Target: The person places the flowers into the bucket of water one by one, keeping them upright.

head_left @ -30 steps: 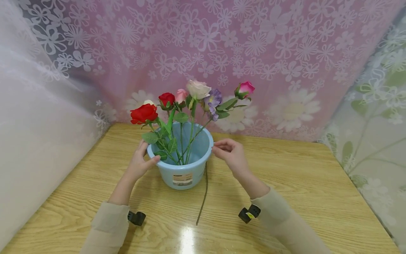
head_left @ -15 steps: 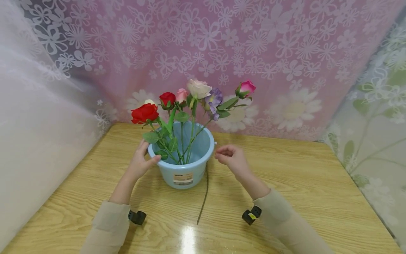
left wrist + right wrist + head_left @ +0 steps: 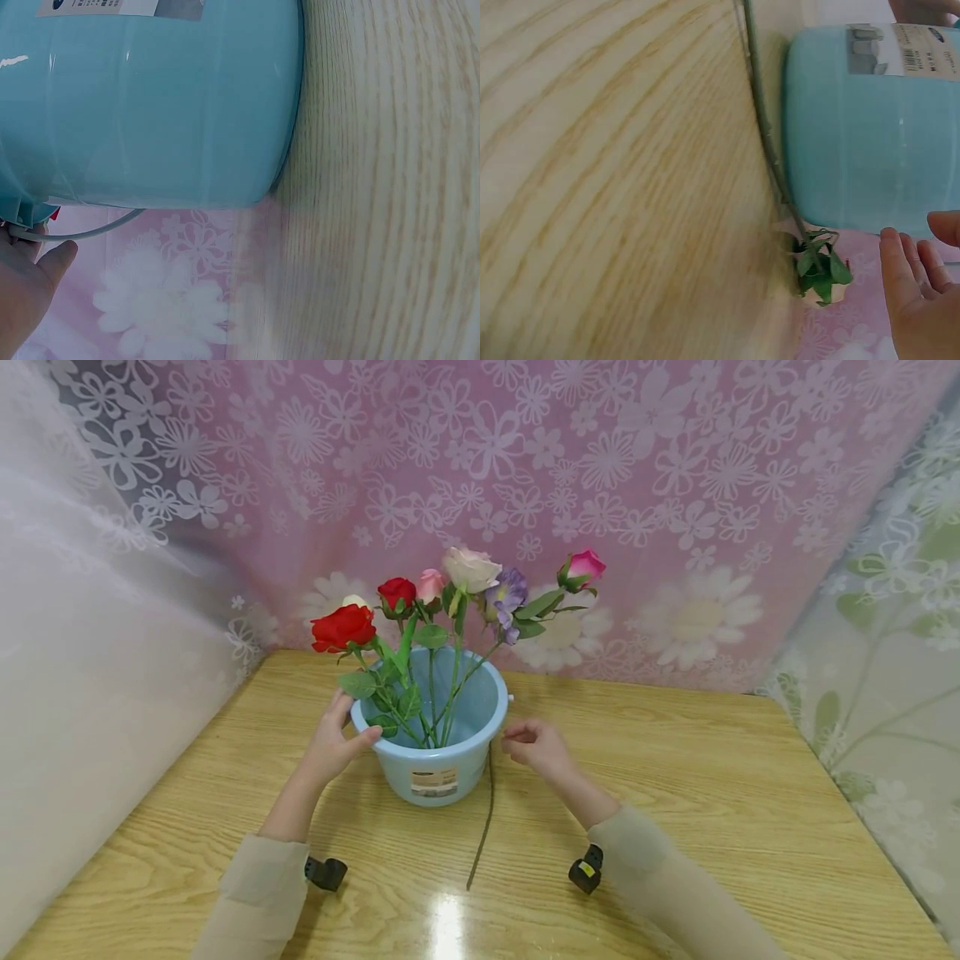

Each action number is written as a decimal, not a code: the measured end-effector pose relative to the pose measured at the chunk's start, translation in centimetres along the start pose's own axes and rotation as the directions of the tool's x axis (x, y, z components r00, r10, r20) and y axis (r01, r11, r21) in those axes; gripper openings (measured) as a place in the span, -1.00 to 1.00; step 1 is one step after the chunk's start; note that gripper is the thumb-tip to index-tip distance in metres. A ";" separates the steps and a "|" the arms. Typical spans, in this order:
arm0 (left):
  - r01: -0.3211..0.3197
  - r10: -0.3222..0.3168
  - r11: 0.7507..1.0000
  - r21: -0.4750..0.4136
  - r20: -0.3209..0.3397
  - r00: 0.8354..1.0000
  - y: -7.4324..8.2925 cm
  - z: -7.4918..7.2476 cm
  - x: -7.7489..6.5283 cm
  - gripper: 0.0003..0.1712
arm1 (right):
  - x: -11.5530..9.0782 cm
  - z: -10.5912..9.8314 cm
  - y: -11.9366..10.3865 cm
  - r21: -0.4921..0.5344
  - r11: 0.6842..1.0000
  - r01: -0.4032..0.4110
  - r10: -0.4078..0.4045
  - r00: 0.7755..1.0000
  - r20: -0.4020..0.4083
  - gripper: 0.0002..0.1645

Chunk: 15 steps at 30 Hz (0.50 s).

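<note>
A light blue plastic bucket holds several artificial flowers: red roses, a white rose, a purple flower and a magenta rosebud. My left hand grips the bucket's left rim, thumb on top and fingers outside; in the left wrist view that hand is beside the white handle. My right hand hovers right of the bucket, fingers bent. The right wrist view shows this hand holding nothing. Right of the bucket, a long flower stem lies on the table, its leaves beyond.
The bucket stands on a wood-grain table. Behind it hangs a pink flowered curtain; pale sheets border the left and right. Black wrist cameras hang below both sleeves.
My right hand has moved off the bucket's right rim, down toward the stem on the table. The left hand keeps its hold on the rim, and the flowers stay about as they were.
</note>
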<state>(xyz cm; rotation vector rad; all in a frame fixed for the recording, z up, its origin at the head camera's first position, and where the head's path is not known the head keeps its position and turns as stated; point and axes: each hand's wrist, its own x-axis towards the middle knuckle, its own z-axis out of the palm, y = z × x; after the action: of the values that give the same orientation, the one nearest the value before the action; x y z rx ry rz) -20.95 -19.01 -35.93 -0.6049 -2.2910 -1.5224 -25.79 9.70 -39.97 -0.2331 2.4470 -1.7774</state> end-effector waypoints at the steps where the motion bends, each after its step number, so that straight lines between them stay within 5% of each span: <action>1: 0.002 -0.002 1.000 0.001 0.000 1.000 0.0 0.0 0.0 -0.26 | 0.1 0.1 0.1 -0.003 1.000 -0.004 0.004 1.000 0.009 -0.75; 15: 0.024 -0.024 1.000 -0.007 -0.001 1.000 0.2 0.0 0.0 -0.25 | 1.6 1.4 1.8 -0.008 0.992 -0.127 0.127 0.987 0.095 -0.66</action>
<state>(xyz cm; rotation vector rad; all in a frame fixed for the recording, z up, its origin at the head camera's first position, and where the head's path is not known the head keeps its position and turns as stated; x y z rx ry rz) -20.84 -18.94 -35.85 -0.5799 -2.3011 -1.5415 -27.24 8.67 -42.09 -0.1545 2.3419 -1.6727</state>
